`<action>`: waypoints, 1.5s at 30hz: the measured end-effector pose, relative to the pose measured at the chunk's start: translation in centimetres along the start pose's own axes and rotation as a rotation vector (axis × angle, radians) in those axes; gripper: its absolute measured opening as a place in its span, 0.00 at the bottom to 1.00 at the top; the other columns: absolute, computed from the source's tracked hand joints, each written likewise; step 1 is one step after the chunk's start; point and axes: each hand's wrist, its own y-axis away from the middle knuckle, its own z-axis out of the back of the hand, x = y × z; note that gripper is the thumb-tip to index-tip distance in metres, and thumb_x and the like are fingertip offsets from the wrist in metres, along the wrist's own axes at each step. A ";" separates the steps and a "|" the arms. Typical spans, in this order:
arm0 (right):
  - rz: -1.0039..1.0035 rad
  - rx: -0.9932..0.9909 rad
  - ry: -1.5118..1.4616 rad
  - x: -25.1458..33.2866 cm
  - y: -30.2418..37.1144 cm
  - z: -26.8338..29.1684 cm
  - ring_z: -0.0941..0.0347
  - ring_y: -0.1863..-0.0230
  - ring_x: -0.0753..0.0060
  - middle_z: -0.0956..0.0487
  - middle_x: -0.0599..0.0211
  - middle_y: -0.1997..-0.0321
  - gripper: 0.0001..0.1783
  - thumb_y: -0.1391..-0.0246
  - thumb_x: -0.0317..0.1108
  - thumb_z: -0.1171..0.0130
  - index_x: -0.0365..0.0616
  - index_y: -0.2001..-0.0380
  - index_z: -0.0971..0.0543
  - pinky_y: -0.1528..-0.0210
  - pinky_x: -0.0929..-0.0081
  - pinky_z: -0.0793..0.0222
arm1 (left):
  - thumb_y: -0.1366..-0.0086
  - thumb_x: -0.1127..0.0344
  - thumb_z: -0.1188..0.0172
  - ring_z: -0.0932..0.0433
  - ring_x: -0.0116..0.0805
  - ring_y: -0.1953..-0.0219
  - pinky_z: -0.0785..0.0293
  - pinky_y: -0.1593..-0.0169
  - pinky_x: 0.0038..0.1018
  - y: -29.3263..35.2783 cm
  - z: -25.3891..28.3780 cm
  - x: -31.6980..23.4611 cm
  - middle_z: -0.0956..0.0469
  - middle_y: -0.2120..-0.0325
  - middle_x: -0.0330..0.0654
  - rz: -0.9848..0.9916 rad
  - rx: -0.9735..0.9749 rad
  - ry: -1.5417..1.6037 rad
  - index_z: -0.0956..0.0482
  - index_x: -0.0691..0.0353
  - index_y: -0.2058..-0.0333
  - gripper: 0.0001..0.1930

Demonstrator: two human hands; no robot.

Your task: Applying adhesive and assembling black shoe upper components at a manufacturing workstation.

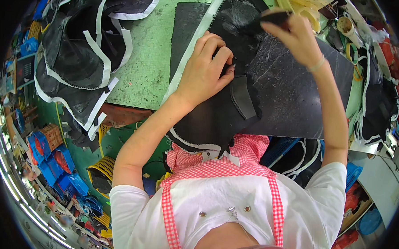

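- Checked apron (215, 169), pink and white, nearest of all, over a white shirt at the lower edge.
- Black leather piece (218, 112) with a white zigzag edge, hanging off the near rim of the tabletop (144, 73) toward the lap, its upper part lying flat on a black work board (294, 97).
- Left hand (205, 71) pressed down on that piece, fingers curled, fingertips pinning the leather near a seam line; nothing pinched, only held flat.
- Right hand (297, 33) raised farther off over the board, closed around a dark brush (268, 18) whose end points left toward the top of the piece; a pale band at the wrist.
- Step in hand, by the look of it: coating or brushing the piece while pinned; probably mid-way, since smears glint on the board but no wet area can be told on the leather.
- Next move likely calling for a steady pin from the left fingers, clear of the brush path, and a stroke kept within the edge line.
- Farther left, stack of black cut pieces (78, 52) with white borders, well apart from both hands.
- Farthest, pale yellow container (307, 7) beyond the brush, contents unclear.
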 end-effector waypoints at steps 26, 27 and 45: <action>-0.084 -0.514 0.269 -8.5 4.8 3.3 0.35 0.79 0.82 0.26 0.68 0.82 0.21 0.40 0.46 0.30 0.36 0.58 0.15 0.75 0.72 0.38 | 0.40 0.72 0.42 0.24 0.47 0.51 0.41 0.31 0.50 -3.6 0.2 1.5 0.21 0.60 0.41 0.125 -0.010 -0.206 0.25 0.59 0.59 0.10; -0.168 -0.534 0.091 -8.9 4.8 3.2 0.36 0.79 0.84 0.27 0.72 0.82 0.21 0.41 0.46 0.30 0.36 0.59 0.15 0.75 0.73 0.39 | 0.39 0.71 0.41 0.24 0.47 0.50 0.40 0.32 0.50 -3.5 1.0 0.8 0.21 0.59 0.42 0.069 -0.044 -0.157 0.24 0.59 0.58 0.10; -0.056 -0.173 -0.435 1.0 6.2 -4.3 0.29 0.65 0.86 0.21 0.77 0.67 0.08 0.39 0.27 0.33 0.36 0.58 0.17 0.62 0.84 0.33 | 0.45 0.56 0.31 0.34 0.52 0.34 0.59 0.26 0.64 5.1 2.5 -5.0 0.31 0.40 0.46 0.080 0.293 0.082 0.18 0.45 0.44 0.26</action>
